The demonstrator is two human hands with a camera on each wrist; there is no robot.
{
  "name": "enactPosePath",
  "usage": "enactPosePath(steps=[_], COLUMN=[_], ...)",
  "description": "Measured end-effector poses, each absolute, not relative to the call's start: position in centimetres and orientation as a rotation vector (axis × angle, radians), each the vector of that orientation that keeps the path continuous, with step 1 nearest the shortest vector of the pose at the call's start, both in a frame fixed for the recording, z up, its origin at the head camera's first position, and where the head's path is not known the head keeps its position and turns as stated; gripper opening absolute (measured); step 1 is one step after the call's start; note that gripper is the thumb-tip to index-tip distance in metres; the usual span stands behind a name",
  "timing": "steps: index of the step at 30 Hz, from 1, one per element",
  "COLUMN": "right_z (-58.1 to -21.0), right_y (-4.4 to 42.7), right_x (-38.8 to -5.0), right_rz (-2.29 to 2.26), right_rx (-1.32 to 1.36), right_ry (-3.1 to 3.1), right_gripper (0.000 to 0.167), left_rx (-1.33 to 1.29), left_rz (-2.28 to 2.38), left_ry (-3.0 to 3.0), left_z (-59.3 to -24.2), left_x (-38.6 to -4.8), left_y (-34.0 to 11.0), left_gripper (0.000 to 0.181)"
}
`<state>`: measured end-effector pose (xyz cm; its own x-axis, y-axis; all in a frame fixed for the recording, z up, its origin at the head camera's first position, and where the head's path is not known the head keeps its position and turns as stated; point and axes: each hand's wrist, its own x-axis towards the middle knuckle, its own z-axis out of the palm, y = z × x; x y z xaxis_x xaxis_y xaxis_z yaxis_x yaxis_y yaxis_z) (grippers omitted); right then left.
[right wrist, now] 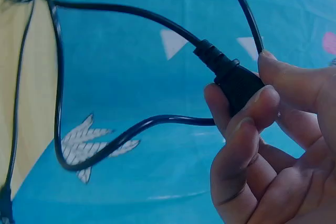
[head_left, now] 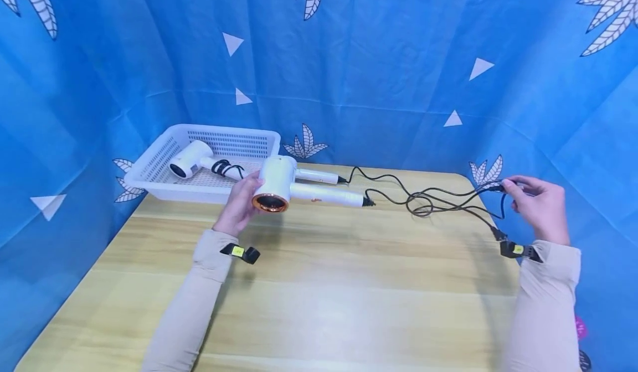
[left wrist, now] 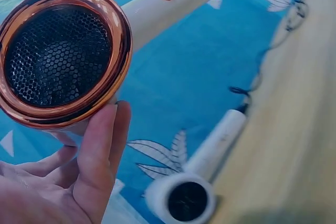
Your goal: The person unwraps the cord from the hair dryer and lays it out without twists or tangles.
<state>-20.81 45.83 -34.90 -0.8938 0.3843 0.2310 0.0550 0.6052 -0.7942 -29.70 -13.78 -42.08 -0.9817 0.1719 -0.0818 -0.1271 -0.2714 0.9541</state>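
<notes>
My left hand (head_left: 240, 203) grips the head of a white hair dryer (head_left: 326, 194) with a copper-coloured ring; its handle points right. In the left wrist view, thumb and fingers hold the dryer's head (left wrist: 58, 61) from below. A second white hair dryer (head_left: 317, 176) lies behind it on the table. Tangled black cords (head_left: 423, 203) run right from both handles. With bent fingers my right hand (head_left: 540, 203) pinches a black plug (right wrist: 239, 87), and a loop of cord passes by its fingers. Another plug (head_left: 498, 233) hangs or lies just left of the right wrist.
A white slotted basket (head_left: 169, 190) stands at the table's back left, holding a third white hair dryer (head_left: 191, 159) with its cord wound round the handle. The wooden table (head_left: 339, 300) reaches back to a blue patterned curtain (head_left: 349, 56), which also hangs at both sides.
</notes>
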Motion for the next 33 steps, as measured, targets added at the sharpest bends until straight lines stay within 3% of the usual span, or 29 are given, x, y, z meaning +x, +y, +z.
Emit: enactPosePath(steps=[11,16,23,29,33], right_z=[-33.5,-32.5,-31.8,-32.3,-32.4], right_y=[49.2,50.2,51.5,52.2,52.6], right_x=[-19.9,-18.1,-15.8,-14.4,-14.1], right_rz=[0.987,0.960,1.143,1.073,1.024], right_rx=[-0.396,-0.617,-0.691,-0.788,-0.845], right_ry=[-2.554,-2.352,-1.930,-1.857,-1.821], right_gripper=[0.061,0.053,0.020,0.031,0.036], left_rx=[-0.001,-0.012,-0.094,-0.162,-0.197], left_rz=[2.227,2.180,2.169,2.126,2.091], left_ry=[1.934,1.999,1.936,1.930,1.927], left_z=[-45.1,-45.5,-47.6,-48.9,-49.2], left_x=[-28.6,-28.2,-29.1,-29.7,-30.0], left_y=[-12.8,-11.7,-11.8,-13.0,-13.4], left_gripper=[0.069,0.067,0.059,0.034,0.035])
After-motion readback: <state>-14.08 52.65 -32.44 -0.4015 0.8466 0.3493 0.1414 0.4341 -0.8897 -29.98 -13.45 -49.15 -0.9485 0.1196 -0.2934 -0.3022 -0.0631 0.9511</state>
